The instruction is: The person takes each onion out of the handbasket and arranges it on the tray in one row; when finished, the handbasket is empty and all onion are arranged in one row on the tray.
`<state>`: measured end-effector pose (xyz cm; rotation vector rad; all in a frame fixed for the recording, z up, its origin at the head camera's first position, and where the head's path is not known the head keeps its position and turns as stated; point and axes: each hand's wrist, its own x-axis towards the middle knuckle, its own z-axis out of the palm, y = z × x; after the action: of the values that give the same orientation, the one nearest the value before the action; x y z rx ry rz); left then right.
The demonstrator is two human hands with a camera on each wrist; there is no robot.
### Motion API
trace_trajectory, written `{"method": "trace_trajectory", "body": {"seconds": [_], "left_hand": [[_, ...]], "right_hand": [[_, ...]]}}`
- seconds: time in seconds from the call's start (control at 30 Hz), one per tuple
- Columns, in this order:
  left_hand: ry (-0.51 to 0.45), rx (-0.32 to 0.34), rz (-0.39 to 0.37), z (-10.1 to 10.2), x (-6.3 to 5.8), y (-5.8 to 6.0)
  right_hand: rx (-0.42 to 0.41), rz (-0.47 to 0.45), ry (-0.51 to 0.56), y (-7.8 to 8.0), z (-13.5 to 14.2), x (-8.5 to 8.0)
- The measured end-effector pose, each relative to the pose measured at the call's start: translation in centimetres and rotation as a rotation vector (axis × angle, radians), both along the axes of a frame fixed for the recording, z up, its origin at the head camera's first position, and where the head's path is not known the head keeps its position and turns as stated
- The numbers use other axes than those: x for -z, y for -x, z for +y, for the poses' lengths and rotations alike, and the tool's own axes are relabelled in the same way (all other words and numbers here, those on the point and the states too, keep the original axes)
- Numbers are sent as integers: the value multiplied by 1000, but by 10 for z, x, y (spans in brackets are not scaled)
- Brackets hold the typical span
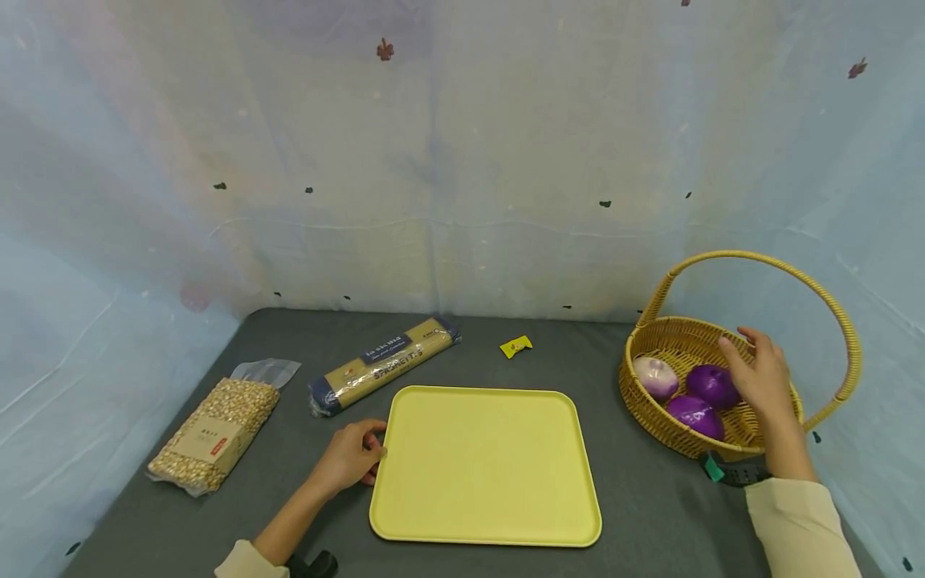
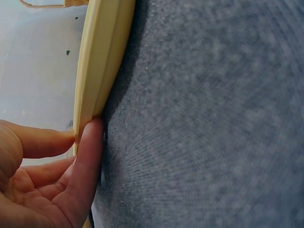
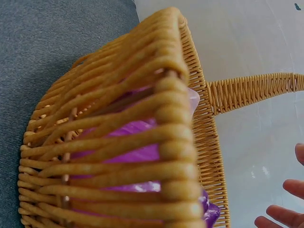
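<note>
The left edge of a yellow rectangular tray (image 1: 486, 466) is pinched by my left hand (image 1: 350, 456). The left wrist view shows the thumb (image 2: 47, 144) against one face of the tray's rim and the index finger against its underside. My right hand (image 1: 763, 373) is over the right side of a wicker basket (image 1: 646, 413), fingers loosely spread with nothing in them. Inside the basket are two shiny purple onions (image 1: 711, 386) and a whitish, purple-tinged bulb (image 1: 655, 378). In the right wrist view the basket's wall (image 3: 175, 142) hides most of them, and only fingertips (image 3: 285, 216) show.
A pack of spaghetti (image 1: 385, 365) lies behind the tray to the left. Farther left is a clear vacuum bag of pale grains (image 1: 217, 433). A small yellow wrapped candy (image 1: 516, 346) sits near the back edge. The basket's tall arched handle (image 1: 766, 258) rises above its rim.
</note>
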<state>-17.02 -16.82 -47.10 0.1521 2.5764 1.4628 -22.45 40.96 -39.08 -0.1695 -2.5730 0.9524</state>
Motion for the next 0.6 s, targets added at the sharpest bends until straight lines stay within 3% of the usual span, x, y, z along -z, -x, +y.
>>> {"method": "trace_trajectory", "body": {"seconds": [0.6], "left_hand": [[7, 13, -1, 0, -2, -1]], "right_hand": [[-25, -71, -43, 5, 9, -3]]}}
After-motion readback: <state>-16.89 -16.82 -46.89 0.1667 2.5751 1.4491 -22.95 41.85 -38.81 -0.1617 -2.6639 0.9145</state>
